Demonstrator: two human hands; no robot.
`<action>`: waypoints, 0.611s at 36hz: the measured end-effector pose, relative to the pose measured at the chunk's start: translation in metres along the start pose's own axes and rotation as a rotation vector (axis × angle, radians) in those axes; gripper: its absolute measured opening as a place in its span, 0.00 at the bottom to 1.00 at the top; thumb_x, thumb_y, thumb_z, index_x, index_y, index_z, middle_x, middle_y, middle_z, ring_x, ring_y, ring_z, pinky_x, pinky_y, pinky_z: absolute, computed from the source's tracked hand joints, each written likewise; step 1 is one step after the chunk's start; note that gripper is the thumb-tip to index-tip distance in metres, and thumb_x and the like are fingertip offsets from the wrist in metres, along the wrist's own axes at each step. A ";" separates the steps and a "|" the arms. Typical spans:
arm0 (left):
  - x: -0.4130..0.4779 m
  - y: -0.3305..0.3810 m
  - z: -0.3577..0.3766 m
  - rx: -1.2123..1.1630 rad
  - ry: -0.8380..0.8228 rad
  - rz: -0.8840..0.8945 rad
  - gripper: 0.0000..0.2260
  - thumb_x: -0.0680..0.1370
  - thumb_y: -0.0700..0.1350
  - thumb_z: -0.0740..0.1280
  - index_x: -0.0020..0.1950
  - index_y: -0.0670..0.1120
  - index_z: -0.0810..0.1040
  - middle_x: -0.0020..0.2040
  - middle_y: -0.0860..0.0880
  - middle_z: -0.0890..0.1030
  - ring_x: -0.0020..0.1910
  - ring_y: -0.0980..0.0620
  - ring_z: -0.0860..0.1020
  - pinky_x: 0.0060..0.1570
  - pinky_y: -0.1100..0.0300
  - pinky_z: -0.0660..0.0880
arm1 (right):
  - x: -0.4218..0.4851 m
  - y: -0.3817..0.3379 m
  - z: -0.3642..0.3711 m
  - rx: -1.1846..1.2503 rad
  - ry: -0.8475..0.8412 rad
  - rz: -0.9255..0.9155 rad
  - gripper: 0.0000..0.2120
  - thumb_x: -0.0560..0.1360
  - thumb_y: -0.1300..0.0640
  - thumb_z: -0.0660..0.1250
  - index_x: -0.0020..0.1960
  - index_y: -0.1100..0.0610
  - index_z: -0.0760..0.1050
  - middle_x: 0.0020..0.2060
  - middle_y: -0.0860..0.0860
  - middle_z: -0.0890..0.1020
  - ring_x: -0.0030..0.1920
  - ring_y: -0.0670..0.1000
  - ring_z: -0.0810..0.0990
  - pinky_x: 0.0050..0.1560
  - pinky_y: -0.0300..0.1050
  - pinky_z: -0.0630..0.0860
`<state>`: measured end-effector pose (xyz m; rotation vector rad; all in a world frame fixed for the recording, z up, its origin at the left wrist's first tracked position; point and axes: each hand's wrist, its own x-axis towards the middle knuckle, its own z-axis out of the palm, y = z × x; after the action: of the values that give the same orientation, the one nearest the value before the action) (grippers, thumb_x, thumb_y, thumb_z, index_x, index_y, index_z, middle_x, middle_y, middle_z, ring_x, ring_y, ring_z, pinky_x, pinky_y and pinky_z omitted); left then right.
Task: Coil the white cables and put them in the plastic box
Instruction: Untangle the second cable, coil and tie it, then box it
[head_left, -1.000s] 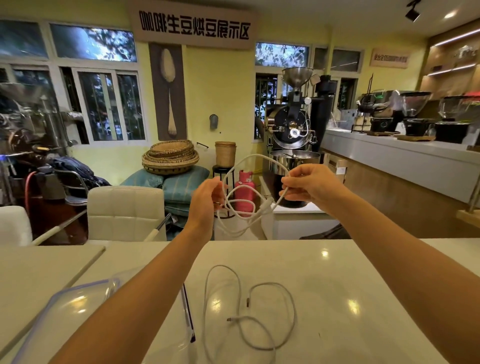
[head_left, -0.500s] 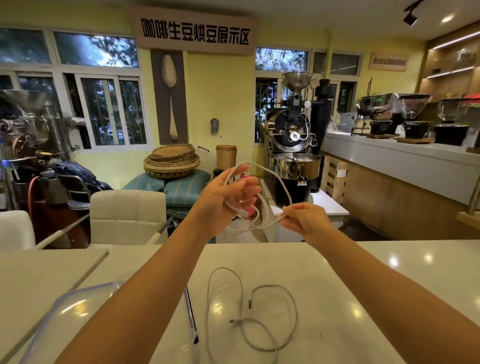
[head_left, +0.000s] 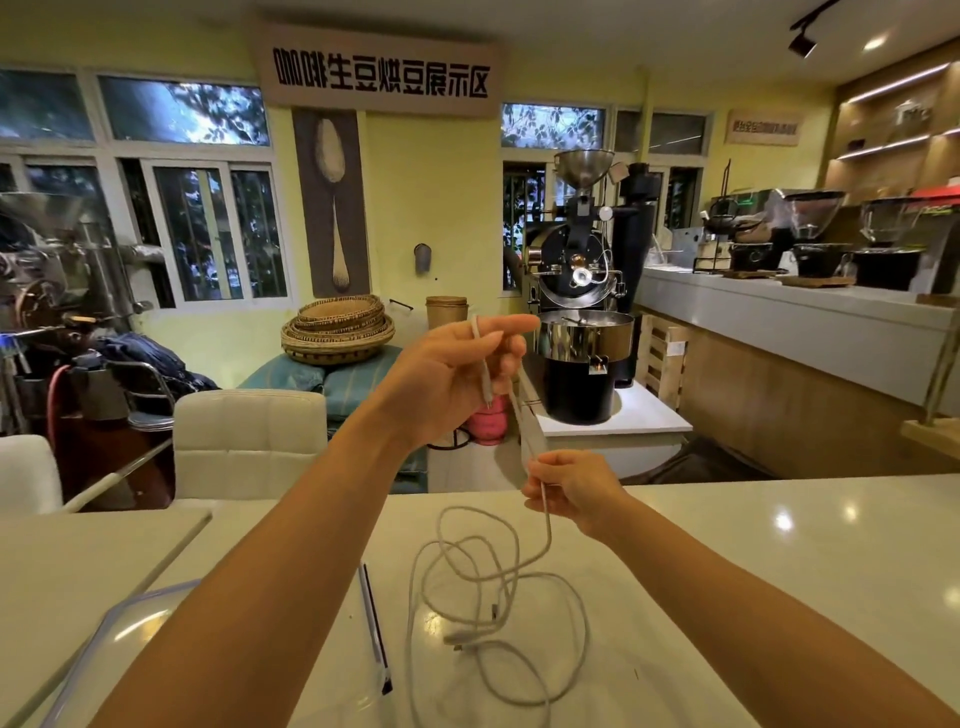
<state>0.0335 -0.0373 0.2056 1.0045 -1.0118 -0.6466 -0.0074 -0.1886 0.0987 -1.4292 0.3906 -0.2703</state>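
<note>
Held cable: a thin white cable (head_left: 522, 415) runs taut on a slant between the two raised hands, its plug end hanging against the left palm; below the right hand it drops to the table in loose loops.

Left hand (head_left: 457, 374): raised above the table's far edge, palm toward the camera, fingers curled loosely around the cable's upper part — half closed rather than clenched.

Right hand (head_left: 569, 486): lower and nearer, closed in a pinch on the same cable, just above the table.

Cables on the table: the slack of the held cable lies tangled with a second white cable (head_left: 519, 670) in wide, untidy rings on the white table (head_left: 779, 571) — which strand belongs to which cannot be told. Small connectors show near the middle of the tangle.

Plastic box: a clear plastic box (head_left: 119, 634) with a bluish rim sits at the lower left, partly behind the left forearm.

Other: a dark, slim pen-like object (head_left: 375, 629) lies between box and cables.
</note>
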 end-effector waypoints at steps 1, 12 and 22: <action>0.000 0.001 0.001 0.080 0.026 -0.005 0.12 0.78 0.36 0.53 0.52 0.40 0.76 0.34 0.51 0.80 0.32 0.58 0.76 0.34 0.68 0.74 | -0.001 0.000 0.000 -0.024 -0.022 0.002 0.07 0.75 0.66 0.63 0.38 0.61 0.72 0.30 0.56 0.75 0.28 0.48 0.77 0.31 0.42 0.79; 0.011 0.003 -0.009 0.700 0.298 -0.013 0.12 0.80 0.35 0.53 0.42 0.44 0.73 0.37 0.47 0.77 0.31 0.59 0.79 0.36 0.70 0.77 | -0.023 -0.021 0.000 -0.543 -0.343 -0.059 0.08 0.77 0.63 0.61 0.40 0.58 0.76 0.32 0.50 0.78 0.24 0.41 0.70 0.25 0.30 0.67; 0.008 -0.026 -0.039 0.899 0.267 -0.184 0.16 0.80 0.35 0.52 0.37 0.45 0.72 0.34 0.47 0.76 0.33 0.53 0.75 0.39 0.63 0.74 | -0.039 -0.065 -0.014 -0.878 -0.502 -0.247 0.11 0.77 0.62 0.61 0.37 0.53 0.75 0.29 0.48 0.76 0.20 0.39 0.67 0.24 0.29 0.63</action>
<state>0.0722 -0.0398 0.1781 1.9297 -0.9804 -0.1617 -0.0450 -0.1932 0.1657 -2.3376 -0.1180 0.0953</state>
